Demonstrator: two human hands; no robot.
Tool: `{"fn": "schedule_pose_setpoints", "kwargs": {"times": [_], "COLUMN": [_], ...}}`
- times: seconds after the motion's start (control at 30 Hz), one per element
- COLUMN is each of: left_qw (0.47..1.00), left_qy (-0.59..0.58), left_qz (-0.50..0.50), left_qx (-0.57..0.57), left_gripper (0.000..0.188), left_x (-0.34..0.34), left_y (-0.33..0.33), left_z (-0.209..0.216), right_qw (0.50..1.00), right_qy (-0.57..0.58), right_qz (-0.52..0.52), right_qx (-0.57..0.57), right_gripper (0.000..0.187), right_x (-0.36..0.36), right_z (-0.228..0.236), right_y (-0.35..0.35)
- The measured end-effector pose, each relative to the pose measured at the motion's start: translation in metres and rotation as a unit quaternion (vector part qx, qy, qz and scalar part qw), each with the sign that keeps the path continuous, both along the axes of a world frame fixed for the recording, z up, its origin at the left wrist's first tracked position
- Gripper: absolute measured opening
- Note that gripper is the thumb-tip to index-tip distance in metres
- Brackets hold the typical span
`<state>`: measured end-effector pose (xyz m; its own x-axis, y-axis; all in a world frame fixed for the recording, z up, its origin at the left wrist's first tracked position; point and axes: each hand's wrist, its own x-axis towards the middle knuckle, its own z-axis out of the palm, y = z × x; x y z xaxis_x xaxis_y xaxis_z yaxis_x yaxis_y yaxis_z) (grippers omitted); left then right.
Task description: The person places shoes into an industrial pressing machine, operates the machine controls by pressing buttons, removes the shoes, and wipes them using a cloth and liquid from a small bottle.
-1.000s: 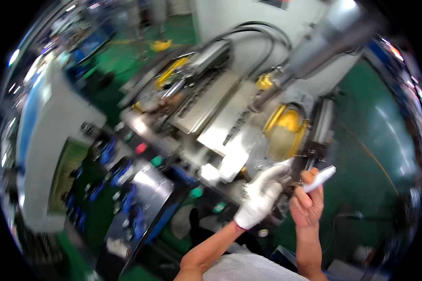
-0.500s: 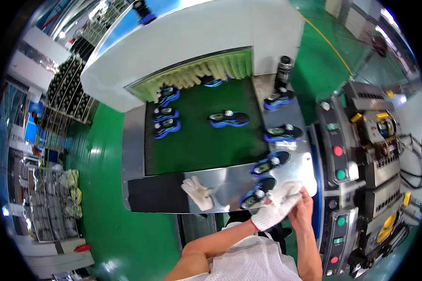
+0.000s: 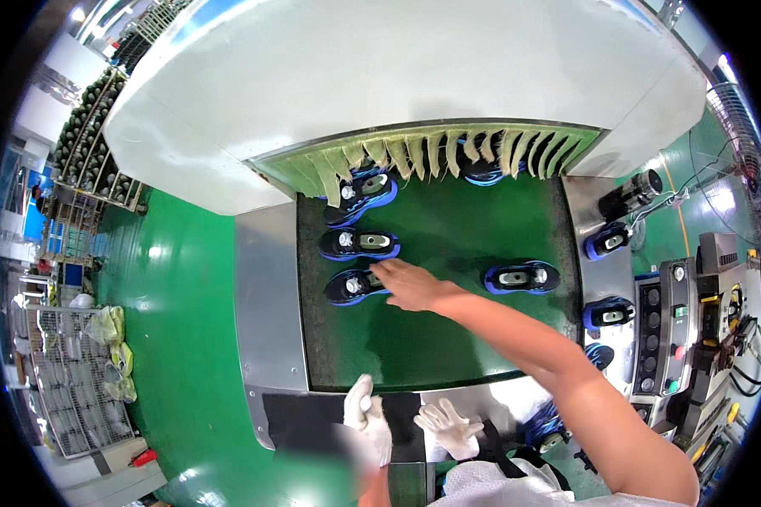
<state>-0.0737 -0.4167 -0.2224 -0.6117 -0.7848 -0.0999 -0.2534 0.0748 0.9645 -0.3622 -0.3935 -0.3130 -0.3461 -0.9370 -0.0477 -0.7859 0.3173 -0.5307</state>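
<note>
The right hand (image 3: 407, 286) is at a shoe (image 3: 347, 288), gloved left hand (image 3: 369, 422) half-curled, the hands' grip unclear

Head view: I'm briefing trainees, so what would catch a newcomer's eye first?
The big white machine fills the top, a fringed curtain hanging across its opening. Below, blue-and-black shoes sit on a green belt, with the bare right hand at the lowest one on the left.
</note>
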Motion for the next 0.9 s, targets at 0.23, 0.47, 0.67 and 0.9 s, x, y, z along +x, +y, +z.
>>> {"fn": "schedule_pose_setpoints", "kwargs": {"times": [0.23, 0.47, 0.67, 0.9], "left_qw": [0.995, 0.994, 0.953, 0.841], "left_qy": [0.02, 0.034, 0.083, 0.131], "left_qz": [0.029, -0.099, -0.291, -0.523], "left_qx": [0.088, -0.039, -0.026, -0.045], "left_gripper": [0.031, 0.034, 0.031, 0.028], "left_x": [0.007, -0.029, -0.043, -0.055], "left_y": [-0.012, 0.036, 0.123, 0.298], "left_z": [-0.026, 0.035, 0.077, 0.114], "right_qw": [0.984, 0.784, 0.545, 0.219], "right_qy": [-0.013, -0.46, -0.43, -0.103], "right_qz": [-0.157, -0.403, -0.684, -0.817], "right_qx": [0.082, -0.103, -0.225, -0.523], "right_gripper": [0.047, 0.065, 0.101, 0.046], "right_x": [0.024, 0.125, 0.265, 0.434], "right_z": [-0.043, 0.035, 0.198, 0.249], "right_y": [-0.035, 0.194, 0.437, 0.657]}}
